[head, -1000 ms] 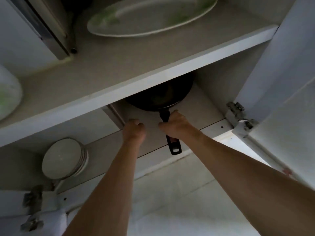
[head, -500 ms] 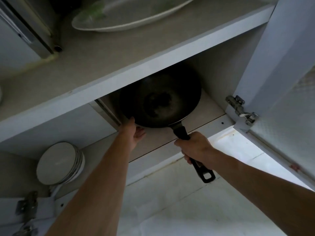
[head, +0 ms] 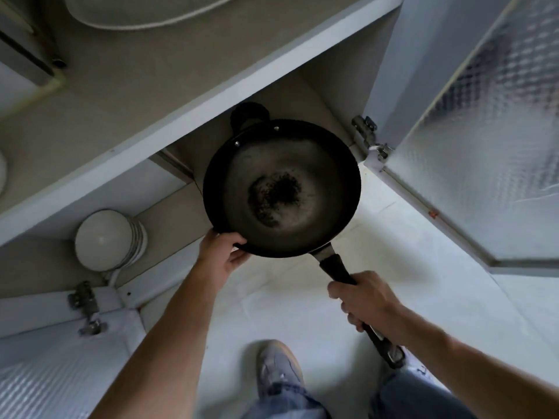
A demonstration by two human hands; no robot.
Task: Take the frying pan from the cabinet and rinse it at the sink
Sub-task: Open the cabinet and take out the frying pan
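Mid-frame, your right hand [head: 367, 303] clamps the handle [head: 335, 269] of the frying pan [head: 281, 189] while your left hand [head: 225, 255] pinches its rim, likely steadying the weight.

Frying pan [head: 281, 189], right hand [head: 366, 300] gripping handle [head: 335, 267], left hand [head: 222, 255] holding rim

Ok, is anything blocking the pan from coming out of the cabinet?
Nothing visible blocks it. The right hand grips the handle, the left hand holds the rim of the frying pan. Only its small far handle sits under the shelf edge; the door hinge is near on the right, not touching.
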